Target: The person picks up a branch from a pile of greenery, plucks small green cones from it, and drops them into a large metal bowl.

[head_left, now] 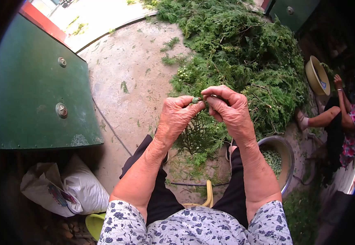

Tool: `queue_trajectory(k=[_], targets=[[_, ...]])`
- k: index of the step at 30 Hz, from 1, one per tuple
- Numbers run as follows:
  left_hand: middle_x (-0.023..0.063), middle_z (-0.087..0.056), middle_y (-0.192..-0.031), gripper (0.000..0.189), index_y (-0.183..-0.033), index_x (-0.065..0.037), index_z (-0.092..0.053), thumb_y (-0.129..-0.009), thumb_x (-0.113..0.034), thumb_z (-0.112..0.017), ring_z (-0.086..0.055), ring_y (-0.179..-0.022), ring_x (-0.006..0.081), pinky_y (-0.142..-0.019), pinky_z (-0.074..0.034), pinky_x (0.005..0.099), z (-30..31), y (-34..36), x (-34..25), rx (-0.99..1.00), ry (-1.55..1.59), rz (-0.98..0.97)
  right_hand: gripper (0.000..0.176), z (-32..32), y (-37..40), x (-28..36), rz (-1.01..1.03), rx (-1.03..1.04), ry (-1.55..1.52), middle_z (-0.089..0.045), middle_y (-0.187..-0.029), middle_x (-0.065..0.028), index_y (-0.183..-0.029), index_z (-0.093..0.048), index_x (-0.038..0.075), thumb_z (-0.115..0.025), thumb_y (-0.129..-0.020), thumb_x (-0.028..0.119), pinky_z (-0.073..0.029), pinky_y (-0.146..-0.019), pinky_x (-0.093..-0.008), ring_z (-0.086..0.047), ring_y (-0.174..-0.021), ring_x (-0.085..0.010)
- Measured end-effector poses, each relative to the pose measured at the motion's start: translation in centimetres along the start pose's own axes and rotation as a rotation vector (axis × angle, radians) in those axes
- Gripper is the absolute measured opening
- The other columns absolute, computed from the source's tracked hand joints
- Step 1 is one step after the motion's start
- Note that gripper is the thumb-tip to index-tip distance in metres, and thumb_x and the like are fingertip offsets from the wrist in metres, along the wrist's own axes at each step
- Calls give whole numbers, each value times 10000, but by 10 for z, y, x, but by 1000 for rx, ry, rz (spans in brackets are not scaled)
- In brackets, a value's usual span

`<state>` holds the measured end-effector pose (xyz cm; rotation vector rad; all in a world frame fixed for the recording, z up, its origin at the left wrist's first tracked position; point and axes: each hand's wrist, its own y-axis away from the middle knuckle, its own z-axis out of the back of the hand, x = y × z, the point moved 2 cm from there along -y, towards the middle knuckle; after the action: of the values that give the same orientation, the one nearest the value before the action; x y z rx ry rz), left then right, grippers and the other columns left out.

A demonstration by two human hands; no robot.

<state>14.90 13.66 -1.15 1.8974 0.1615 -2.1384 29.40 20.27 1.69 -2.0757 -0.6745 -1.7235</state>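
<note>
My left hand (178,114) pinches a small green cone (195,100) between thumb and forefinger. Close beside it, my right hand (228,108) is closed with thumb and fingertips on the stem of a conifer sprig. The flat, dark green foliage of the conifer sprig (193,136) hangs below both hands. Fingers hide most of the stem. Past my hands lies a large heap of cut conifer branches (243,61). By my right forearm stands a metal basin (290,153) with many small green cones (271,161) in it.
A green metal door (34,90) stands at the left. White sacks (83,188) and a yellow-green basin (93,224) are below it. A cable (112,128) crosses the concrete floor. At the right, another person (337,118) sits near a beige basin (314,75).
</note>
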Motion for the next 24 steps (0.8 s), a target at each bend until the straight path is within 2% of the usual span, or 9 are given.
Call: queue_trajectory(k=[1,2,3,5,8,16,18,21,24], targets=[[-74,-556,-669,159,-872,2,-674,-789,-133,-686,-451,-635,4,-543,-386,193,-2,0,0,24,-5,-38,163,-3,0,1,98,60,224,-590,-798,-19,-968,-638,15,-619,-809,42,-431,-533,-210,-530,-633,-73],[-75,-557,-677,172,-900,8,-672,-794,-127,-676,-454,-645,5,-550,-390,193,-3,0,0,48,-11,-76,177,-5,0,-2,216,52,308,-586,-801,-35,-939,-660,26,-641,-763,21,-452,-625,-250,-549,-696,-119],[-75,-557,-677,172,-900,8,-672,-794,-127,-676,-454,-645,5,-550,-390,193,-3,0,1,48,-11,-75,177,-6,-1,-4,215,51,307,-586,-801,-35,-939,-660,26,-641,-763,21,-452,-625,-250,-549,-696,-119],[-76,-565,-694,190,-950,11,-661,-801,-108,-652,-455,-665,5,-559,-396,195,-2,-1,2,86,-100,-67,194,-9,-1,-5,350,44,502,-577,-785,-54,-930,-660,23,-657,-736,17,-454,-658,-265,-554,-734,-155],[-85,-543,-688,195,-977,-2,-655,-813,-102,-626,-441,-654,3,-553,-389,192,-4,-1,3,115,-113,-123,199,-9,-1,-7,374,37,494,-574,-770,-56,-925,-661,21,-665,-726,15,-456,-660,-265,-557,-730,-163],[-73,-497,-687,208,-990,2,-634,-844,-143,-606,-403,-635,21,-550,-365,198,0,-1,6,180,-128,-88,194,-5,-2,-11,318,32,407,-583,-772,-64,-911,-662,17,-667,-718,8,-460,-652,-271,-562,-724,-173],[-64,-495,-682,207,-986,2,-633,-847,-148,-606,-402,-638,24,-551,-363,199,0,-1,5,185,-155,-100,172,-6,-2,-12,372,15,475,-592,-785,-74,-888,-656,12,-663,-716,4,-464,-646,-278,-565,-716,-181],[-55,-518,-668,202,-947,14,-639,-841,-157,-620,-417,-631,32,-548,-370,213,-2,0,2,177,-197,-78,158,-8,0,-12,414,-45,576,-593,-780,-84,-872,-647,8,-657,-714,4,-466,-644,-283,-569,-714,-190],[-24,-539,-640,194,-872,28,-634,-827,-161,-639,-435,-623,37,-542,-376,230,-5,3,2,74,-129,-28,146,-9,1,-7,367,-75,598,-587,-761,-83,-860,-642,6,-651,-714,3,-464,-648,-290,-567,-713,-197]])
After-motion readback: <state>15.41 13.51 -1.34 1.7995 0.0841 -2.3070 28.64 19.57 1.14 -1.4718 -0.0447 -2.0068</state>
